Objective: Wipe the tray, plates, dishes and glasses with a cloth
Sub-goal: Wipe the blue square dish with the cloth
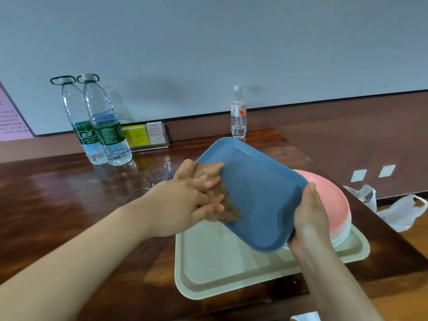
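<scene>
Left hand [185, 202] presses a brown cloth [215, 181] into the tilted blue plastic tray [261, 193]; right hand [310, 218] grips its edge, above the beige tray [208, 274] holding pink plates [333, 200].

The dark wooden counter [58, 205] carries a beige tray [220, 269], three water bottles, a glass [158, 173] and a card holder [148, 136].

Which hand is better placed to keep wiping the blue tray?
Left: the left hand already presses the brown cloth against the tilted blue plastic tray; the right hand grips its edge.
</scene>
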Tool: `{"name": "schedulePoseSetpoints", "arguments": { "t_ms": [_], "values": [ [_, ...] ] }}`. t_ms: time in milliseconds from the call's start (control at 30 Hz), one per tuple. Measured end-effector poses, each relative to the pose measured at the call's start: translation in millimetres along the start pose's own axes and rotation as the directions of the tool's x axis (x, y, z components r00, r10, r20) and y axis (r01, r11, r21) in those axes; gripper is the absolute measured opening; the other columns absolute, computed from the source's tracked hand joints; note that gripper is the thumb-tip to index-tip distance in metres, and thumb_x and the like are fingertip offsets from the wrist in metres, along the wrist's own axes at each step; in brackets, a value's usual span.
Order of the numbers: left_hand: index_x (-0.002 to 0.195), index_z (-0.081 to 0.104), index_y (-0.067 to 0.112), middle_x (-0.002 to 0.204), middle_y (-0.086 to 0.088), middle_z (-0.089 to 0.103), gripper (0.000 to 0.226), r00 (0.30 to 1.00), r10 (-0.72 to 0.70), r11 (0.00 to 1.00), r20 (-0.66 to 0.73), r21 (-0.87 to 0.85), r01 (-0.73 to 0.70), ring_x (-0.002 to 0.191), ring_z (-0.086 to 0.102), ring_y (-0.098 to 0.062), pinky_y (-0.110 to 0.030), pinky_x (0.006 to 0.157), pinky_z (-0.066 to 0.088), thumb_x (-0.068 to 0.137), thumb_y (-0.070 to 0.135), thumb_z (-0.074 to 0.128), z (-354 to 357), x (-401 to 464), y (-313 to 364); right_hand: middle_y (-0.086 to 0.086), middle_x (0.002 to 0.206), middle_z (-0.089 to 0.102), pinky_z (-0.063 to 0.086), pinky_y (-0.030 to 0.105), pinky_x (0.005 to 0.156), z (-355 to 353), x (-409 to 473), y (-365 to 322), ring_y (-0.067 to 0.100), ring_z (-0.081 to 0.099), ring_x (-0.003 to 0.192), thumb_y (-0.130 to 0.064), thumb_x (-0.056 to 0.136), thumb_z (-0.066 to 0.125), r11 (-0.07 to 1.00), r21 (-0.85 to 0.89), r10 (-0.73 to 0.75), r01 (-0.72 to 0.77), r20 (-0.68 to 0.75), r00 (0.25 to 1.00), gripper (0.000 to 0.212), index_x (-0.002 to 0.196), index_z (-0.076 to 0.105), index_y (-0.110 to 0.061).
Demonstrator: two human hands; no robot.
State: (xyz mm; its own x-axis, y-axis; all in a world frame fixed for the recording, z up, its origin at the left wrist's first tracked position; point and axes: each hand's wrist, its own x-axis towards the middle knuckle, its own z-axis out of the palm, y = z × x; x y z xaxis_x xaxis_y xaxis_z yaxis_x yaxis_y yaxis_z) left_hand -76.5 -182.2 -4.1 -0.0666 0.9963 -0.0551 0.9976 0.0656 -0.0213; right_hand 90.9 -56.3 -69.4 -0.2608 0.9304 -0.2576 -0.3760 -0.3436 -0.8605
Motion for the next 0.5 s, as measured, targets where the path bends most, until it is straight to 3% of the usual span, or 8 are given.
{"name": "schedulePoseSetpoints", "arguments": {
  "t_ms": [100,200,300,367,433,500],
  "values": [
    [0.145,0.03,0.034,0.157,0.01,0.016,0.103,0.998,-0.053,0.997,-0.04,0.049,0.055,0.144,0.017,-0.007,-0.036,0.113,0.029,0.066,0.08,-0.017,6,7,-7,-0.003,0.095,0.064,0.048,0.028,0.063,3,-3,2,0.014,0.062,0.084,-0.037,0.101,0.027,0.999,-0.024,-0.022,0.023,0.04,0.999,0.033,0.102,0.056,-0.022],
    [0.151,0.008,0.025,0.16,-0.002,0.006,0.116,0.993,-0.082,0.991,-0.081,0.103,0.091,0.147,0.005,-0.02,-0.04,0.118,0.015,0.057,0.077,-0.033,23,22,-3,0.0,0.094,0.063,0.049,0.029,0.062,10,-8,8,0.013,0.06,0.081,-0.032,0.103,0.024,0.994,-0.073,-0.074,0.079,0.075,0.994,0.033,0.096,0.055,-0.023],
    [0.151,0.007,0.023,0.16,-0.006,0.0,0.095,0.99,-0.112,0.993,-0.09,0.029,0.114,0.147,-0.002,-0.026,-0.044,0.119,0.008,0.072,0.071,-0.014,35,36,12,0.008,0.105,0.065,0.051,0.041,0.087,18,-16,21,0.023,0.062,0.097,-0.032,0.103,0.025,0.985,-0.133,-0.094,0.107,0.106,0.99,0.035,0.095,0.058,-0.021],
    [0.151,0.007,0.022,0.159,-0.007,-0.001,0.088,0.993,-0.099,0.994,-0.067,0.033,0.101,0.147,-0.004,-0.025,-0.043,0.119,0.005,0.078,0.069,-0.007,39,44,22,0.009,0.118,0.062,0.045,0.045,0.099,20,-17,25,0.025,0.059,0.109,-0.034,0.102,0.025,0.984,-0.149,-0.089,0.101,0.091,0.992,0.039,0.112,0.058,-0.015],
    [0.151,0.007,0.024,0.159,-0.005,-0.004,0.08,1.0,-0.017,1.0,-0.011,-0.007,0.017,0.146,-0.009,-0.023,-0.04,0.118,-0.005,0.083,0.067,0.0,40,45,32,0.009,0.124,0.06,0.044,0.043,0.1,19,-13,22,0.023,0.058,0.112,-0.036,0.102,0.025,0.99,-0.12,-0.065,0.07,0.041,0.997,0.043,0.122,0.055,-0.012],
    [0.15,0.013,0.03,0.159,0.001,-0.004,0.074,0.991,0.129,0.986,0.036,-0.114,-0.124,0.145,-0.013,-0.017,-0.036,0.114,-0.012,0.084,0.063,0.005,39,36,44,0.01,0.116,0.063,0.048,0.038,0.092,15,-8,14,0.022,0.061,0.102,-0.036,0.102,0.025,0.993,-0.108,-0.049,0.049,0.001,0.999,0.04,0.109,0.059,-0.014]
  ]
}}
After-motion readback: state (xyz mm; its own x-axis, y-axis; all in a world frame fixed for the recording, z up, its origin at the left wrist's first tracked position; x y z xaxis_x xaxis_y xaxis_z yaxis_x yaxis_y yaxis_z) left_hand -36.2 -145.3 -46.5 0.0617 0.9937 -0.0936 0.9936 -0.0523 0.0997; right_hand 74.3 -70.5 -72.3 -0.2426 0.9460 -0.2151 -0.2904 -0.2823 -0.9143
